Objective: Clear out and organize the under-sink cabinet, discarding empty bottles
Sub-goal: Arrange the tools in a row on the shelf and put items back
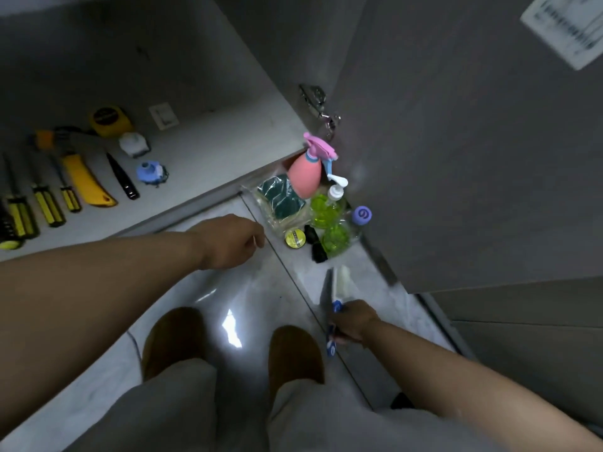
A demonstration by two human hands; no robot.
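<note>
Looks midway. Clamping blue-handled brush (340, 288) in right grip (354, 322); cannot tell for left grip (228, 239). Pink spray bottle (303, 177) ahead of both, unsorted.

No text here that we can read. White sticker (564, 27) on the cabinet door (456, 158): rows of dark print, too blurred to make out. Yellow tape measure (109, 120) inside the cabinet: dark round label, illegible. Small yellow round tin (294, 238) on the floor: dark printed band, unreadable. Purple cap (362, 214): pale spiral mark, no letters we can tell.
</note>
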